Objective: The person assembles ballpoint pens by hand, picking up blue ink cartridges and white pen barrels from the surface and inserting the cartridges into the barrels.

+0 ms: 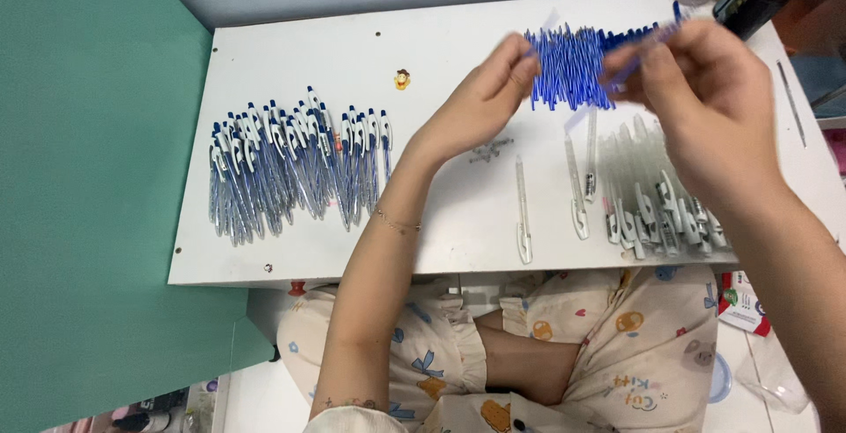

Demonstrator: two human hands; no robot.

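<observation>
Both hands up over the far right of the white board [458, 248]: the right hand [705, 89] pinches a blue refill [648, 45], and the left hand [489, 89] has fingertips closed at the edge of the blue refill pile [568, 67]; a careless tug could scatter that pile, and the clear barrels [656, 199] crowding the near right edge could roll off onto the lap
</observation>
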